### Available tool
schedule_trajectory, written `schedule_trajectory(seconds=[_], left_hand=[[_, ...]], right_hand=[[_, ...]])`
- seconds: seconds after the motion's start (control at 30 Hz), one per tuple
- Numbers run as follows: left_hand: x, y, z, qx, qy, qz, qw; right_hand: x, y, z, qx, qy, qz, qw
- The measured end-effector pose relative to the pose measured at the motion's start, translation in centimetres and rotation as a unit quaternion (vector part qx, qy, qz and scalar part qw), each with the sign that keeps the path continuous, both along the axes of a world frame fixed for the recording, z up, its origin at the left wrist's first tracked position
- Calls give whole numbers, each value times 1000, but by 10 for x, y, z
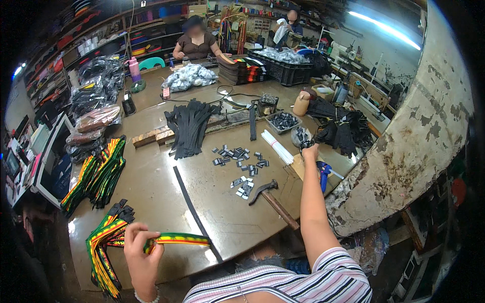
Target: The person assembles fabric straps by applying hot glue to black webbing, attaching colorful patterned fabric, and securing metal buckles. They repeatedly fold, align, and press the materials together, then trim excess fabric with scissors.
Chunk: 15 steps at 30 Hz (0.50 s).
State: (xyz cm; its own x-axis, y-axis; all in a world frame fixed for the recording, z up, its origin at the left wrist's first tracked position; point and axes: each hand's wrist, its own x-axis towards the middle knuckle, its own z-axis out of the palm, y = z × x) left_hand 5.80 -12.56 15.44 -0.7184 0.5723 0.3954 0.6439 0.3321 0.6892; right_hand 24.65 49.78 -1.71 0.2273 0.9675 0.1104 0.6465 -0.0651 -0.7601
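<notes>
The left hand (141, 255), at about 7 o'clock near the bench's (222, 222) front edge, is closed in a pinch on one end of a striped webbing strap (177, 239) in red, yellow and green, whose free length runs toward 3 o'clock and rests on the bench top. Just left of it lies a pile of matching striped straps (103, 252). The right hand (310, 151) reaches out to about 2 o'clock, fingers curled at a clear bag of small dark parts (301, 135); whether it grips anything I cannot tell. A claw hammer (273, 199) lies between the arms, with scattered metal buckles (242, 169) beyond it and a long black strap (194, 212) crossing the bench.

The striped strap looks light, soft and limp, likely to droop and twist when lifted by one end; pinching it flat near the end, as now, seems the surest hold.
</notes>
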Motion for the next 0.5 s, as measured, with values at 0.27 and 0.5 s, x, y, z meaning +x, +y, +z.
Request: schedule_trajectory(seconds=[0.27,0.5], left_hand=[[2,8,14,-114,-85,-123,982],[36,33,-58,-93,-514,-324,789]], right_hand=[[-7,-102,42,211,204,81,953],[79,-338,36,-65,522,434,731]])
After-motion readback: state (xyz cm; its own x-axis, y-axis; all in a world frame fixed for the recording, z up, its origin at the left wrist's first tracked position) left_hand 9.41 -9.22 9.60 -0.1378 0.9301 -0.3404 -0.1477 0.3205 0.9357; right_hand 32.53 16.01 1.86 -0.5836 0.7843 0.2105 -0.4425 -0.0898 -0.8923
